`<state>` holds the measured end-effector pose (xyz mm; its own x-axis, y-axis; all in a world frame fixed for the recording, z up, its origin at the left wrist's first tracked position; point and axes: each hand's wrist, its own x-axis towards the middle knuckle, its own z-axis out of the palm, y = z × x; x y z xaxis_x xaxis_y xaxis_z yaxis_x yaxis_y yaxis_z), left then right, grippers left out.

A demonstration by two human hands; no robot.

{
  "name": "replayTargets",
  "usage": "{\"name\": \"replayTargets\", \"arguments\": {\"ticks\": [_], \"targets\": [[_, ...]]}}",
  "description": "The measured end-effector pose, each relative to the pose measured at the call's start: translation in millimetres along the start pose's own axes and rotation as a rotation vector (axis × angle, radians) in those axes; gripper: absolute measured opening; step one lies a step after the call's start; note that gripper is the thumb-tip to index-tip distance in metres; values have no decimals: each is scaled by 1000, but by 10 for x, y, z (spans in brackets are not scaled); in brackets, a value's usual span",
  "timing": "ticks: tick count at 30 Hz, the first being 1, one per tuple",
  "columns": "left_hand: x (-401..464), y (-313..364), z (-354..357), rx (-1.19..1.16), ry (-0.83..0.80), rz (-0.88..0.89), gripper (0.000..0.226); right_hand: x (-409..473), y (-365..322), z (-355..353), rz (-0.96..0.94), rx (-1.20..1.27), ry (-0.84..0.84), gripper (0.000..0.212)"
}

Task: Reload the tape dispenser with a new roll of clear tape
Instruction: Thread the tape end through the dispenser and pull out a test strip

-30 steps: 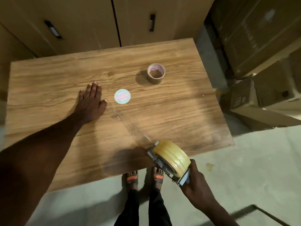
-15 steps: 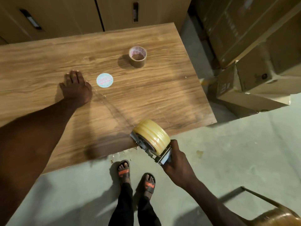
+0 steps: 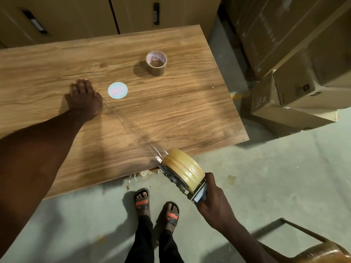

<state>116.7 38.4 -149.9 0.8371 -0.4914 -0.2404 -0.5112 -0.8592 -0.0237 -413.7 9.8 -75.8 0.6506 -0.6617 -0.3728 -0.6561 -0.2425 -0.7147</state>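
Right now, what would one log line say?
left hand flat on table | right hand grips tape dispenser | clear tape stretched

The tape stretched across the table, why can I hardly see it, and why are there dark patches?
Head view: the clear tape strip shows only as faint glints on the wooden table; light from above casts soft shadows beside the left hand and the empty tape core.

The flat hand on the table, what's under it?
The left hand presses flat on the wooden table. A strip of clear tape runs from beside it to the tape dispenser in the right hand. The tape's end is hidden.
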Motion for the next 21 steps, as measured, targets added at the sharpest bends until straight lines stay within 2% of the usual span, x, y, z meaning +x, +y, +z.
{"name": "replayTargets", "arguments": {"ticks": [8,16,21], "targets": [[19,-4,10,15,-10,-9,65,-48,-84,103,116,152,55,45],[10,-23,5,-6,4,12,64,-71,-218,174,274,231,77,48],[-2,-13,-10,-27,14,13,64,-249,27,128,538,255,130,39]]}}
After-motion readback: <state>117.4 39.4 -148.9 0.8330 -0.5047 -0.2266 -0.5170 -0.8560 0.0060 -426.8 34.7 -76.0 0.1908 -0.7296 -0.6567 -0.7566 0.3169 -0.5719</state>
